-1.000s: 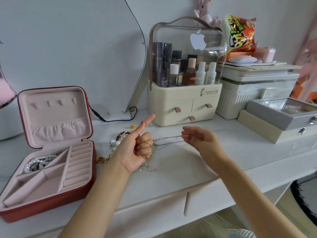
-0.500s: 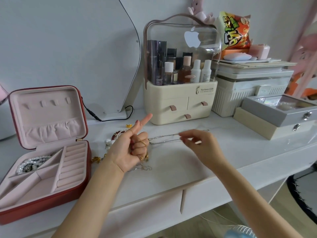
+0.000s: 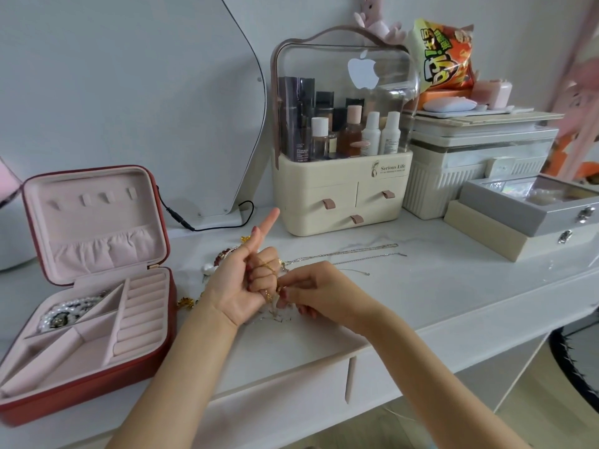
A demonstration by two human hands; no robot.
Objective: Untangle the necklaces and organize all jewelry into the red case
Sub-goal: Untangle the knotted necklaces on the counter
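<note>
**Working the gold chain free without tightening the knot**

While the gold chain [image 3: 269, 288] is looped over the curled lower fingers of the left hand [image 3: 241, 283], the best approach, I judge, is to loosen rather than pull. That hand has its lower three fingers folded round the chain, with the index finger pointing up and away (a handy way to keep it clear of the links). The right hand [image 3: 316, 291] has come in beside it, its fingertips [image 3: 282, 291] closed in a pinch at the chain near the left knuckles; whether they hold one strand or two is too fine to tell.

Two silver chains [image 3: 343, 254] trail from the left fist across the white tabletop [image 3: 421, 296] toward the right, lying slack. Keeping them slack should let the knot open; a tug would likely cinch it.

More jewelry sits behind the left hand, partly hidden. The red case [image 3: 97, 377] stands open at the left, with a pearl strand [image 3: 64, 314] already in one rear compartment.
</note>
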